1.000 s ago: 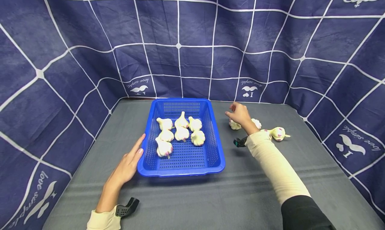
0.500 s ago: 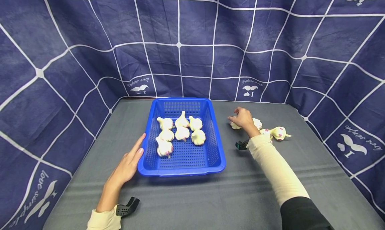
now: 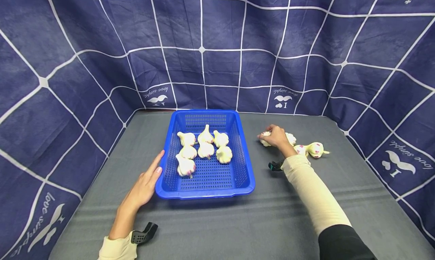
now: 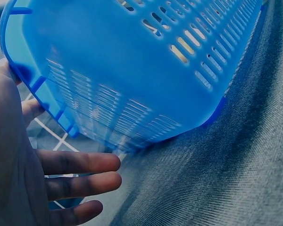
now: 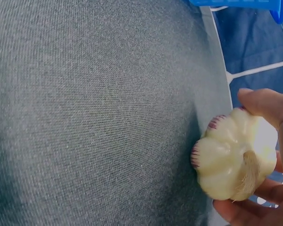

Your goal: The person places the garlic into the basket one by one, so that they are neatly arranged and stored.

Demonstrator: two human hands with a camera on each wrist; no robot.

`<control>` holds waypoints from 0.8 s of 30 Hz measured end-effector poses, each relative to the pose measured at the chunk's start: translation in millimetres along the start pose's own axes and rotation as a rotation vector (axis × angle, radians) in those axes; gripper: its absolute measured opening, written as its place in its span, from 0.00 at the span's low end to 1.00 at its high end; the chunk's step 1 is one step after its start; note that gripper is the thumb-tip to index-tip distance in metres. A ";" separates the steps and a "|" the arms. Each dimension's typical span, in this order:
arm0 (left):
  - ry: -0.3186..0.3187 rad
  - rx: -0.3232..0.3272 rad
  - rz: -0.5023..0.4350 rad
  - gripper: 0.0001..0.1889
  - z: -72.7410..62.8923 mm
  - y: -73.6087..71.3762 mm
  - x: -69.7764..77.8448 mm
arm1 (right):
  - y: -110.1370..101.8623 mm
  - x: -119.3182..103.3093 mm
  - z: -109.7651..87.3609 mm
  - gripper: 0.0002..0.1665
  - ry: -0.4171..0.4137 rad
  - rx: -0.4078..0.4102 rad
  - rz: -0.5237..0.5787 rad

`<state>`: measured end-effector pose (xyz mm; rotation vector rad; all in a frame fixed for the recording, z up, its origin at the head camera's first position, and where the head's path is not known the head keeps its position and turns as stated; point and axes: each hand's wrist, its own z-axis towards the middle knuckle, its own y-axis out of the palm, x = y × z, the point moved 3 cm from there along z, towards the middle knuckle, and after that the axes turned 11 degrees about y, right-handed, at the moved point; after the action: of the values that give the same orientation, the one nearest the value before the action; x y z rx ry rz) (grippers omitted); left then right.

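My right hand is around a garlic bulb on the right part of the table. In the right wrist view, the thumb lies on one side of this white, purple-streaked bulb and the fingers curl round the other. At the left rim of a blue plastic basket, my left hand rests with its fingers straight. The left wrist view shows thumb and one finger touching the rim, the other fingers extended below. Several garlic bulbs lie inside the basket, grouped toward its back and left.
More garlic bulbs lie close by my right hand and forearm: one just behind the wrist, another farther right, and one partly covered by the sleeve. A grey cloth covers the table, and blue gridded curtains enclose it.
My right hand has come down slightly onto the garlic bulb, and its fingers have closed round it. The left hand and the basket stay where they were.
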<state>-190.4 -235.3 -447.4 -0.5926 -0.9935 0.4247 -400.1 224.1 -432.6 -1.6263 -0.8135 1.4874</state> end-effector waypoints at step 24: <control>-0.012 -0.011 -0.014 0.27 0.5 1.2 0.6 | -7.1 -2.9 -1.5 0.36 -0.121 -0.027 0.074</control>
<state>-190.7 -234.0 -447.6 -0.5937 -1.0120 0.4112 -398.7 224.9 -424.9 -1.6138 -0.8516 1.6461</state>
